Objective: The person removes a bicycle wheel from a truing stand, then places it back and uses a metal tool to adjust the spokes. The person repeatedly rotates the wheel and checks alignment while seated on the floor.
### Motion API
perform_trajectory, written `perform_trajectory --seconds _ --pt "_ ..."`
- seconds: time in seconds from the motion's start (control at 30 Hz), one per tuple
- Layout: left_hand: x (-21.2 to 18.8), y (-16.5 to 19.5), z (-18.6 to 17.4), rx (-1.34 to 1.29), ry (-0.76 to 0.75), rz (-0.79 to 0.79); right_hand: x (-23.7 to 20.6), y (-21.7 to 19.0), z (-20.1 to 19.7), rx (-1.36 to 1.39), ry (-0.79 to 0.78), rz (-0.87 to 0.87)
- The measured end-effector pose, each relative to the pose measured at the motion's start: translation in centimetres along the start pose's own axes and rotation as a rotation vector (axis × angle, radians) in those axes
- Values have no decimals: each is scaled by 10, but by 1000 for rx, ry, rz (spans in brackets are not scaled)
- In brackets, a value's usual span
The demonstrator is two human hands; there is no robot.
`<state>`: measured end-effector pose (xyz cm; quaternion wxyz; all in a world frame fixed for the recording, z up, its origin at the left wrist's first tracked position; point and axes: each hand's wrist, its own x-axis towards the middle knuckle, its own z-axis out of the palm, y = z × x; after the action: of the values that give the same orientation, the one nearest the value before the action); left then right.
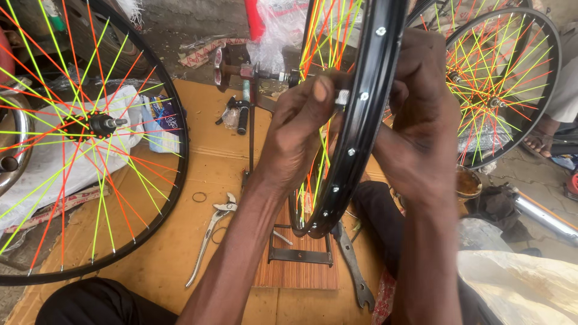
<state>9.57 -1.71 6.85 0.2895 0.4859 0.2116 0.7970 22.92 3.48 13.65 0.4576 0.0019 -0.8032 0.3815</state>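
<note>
a black bicycle rim [361, 120], laced with neon orange and yellow spokes [322, 42], is stood upright and edge-on to the camera in a metal truing stand [299, 253], so that it can be spun on its axle and both flanks reached at once. the left hand [298, 129] is set against the rim's near flank at about 9 o'clock from it, with the fingers closed in a pinch on a small silver spoke nipple or key [342, 96] at the inner edge; which of the two cannot be told. the right hand [421, 120] is wrapped over the far flank at 3 o'clock, fingers curled shut around the rim, seemingly to steady it against the pinching hand. the stand's threaded axle clamp [253, 72] lies at 10 o'clock from the left hand, level with the hub. a sheet of cardboard [198, 120] is spread beneath as a work surface, and the tools are kept within reach on it: pliers [211, 232] at 7 o'clock from the left hand, a flat spanner [352, 259] at 6 o'clock below the rim. a finished spoked wheel [90, 126] is laid flat at 9 o'clock, and another wheel [500, 84] is leant at 3 o'clock, both out of the way of the hands.
</note>
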Motion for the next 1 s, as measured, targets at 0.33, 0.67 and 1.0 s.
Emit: perform_trajectory --seconds 0.33,0.67,1.0 --pt "3 -6 10 58 108 13 -4 19 7 -104 80 -210" --pt "-50 21 24 485 297 228 -3 41 11 281 178 41" --pt "-87 24 44 1041 265 394 -33 47 23 557 352 -35"
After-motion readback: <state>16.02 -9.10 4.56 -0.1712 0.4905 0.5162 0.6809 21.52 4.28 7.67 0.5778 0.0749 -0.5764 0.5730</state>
